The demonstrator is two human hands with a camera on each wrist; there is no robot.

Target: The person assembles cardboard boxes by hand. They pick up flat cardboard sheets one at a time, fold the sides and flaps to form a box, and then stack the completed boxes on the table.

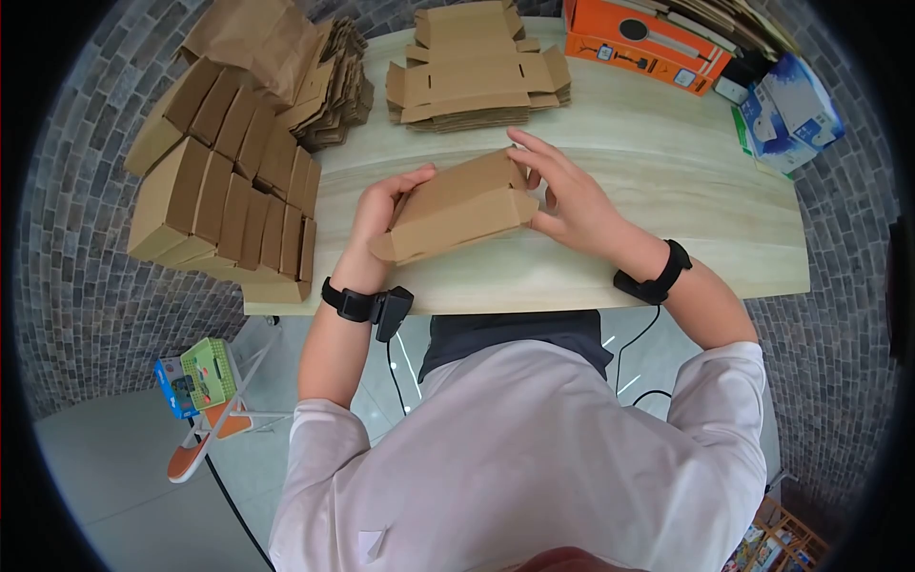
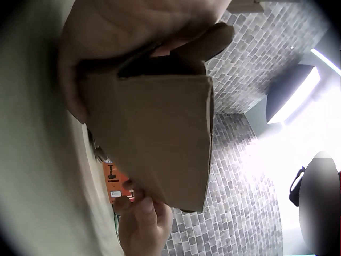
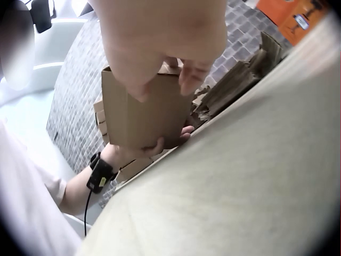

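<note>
A brown cardboard box (image 1: 457, 205), partly folded up, is held tilted over the near part of the table. My left hand (image 1: 379, 208) grips its left end, fingers curled around the side. At that end a small rounded flap (image 1: 381, 250) sticks out, and the left wrist view shows an opening beside another flap (image 2: 208, 44). My right hand (image 1: 583, 208) holds the right end between thumb and bent fingers, by the corner flaps. In the right wrist view, its thumb and fingers meet the top edge of the box (image 3: 144, 114).
Folded boxes (image 1: 219, 205) stand stacked in rows at the left. Flat cardboard blanks (image 1: 477, 86) are piled at the back middle, with more cardboard sheets (image 1: 334, 86) at the back left. An orange box (image 1: 648, 43) and a blue-white package (image 1: 786, 114) occupy the back right.
</note>
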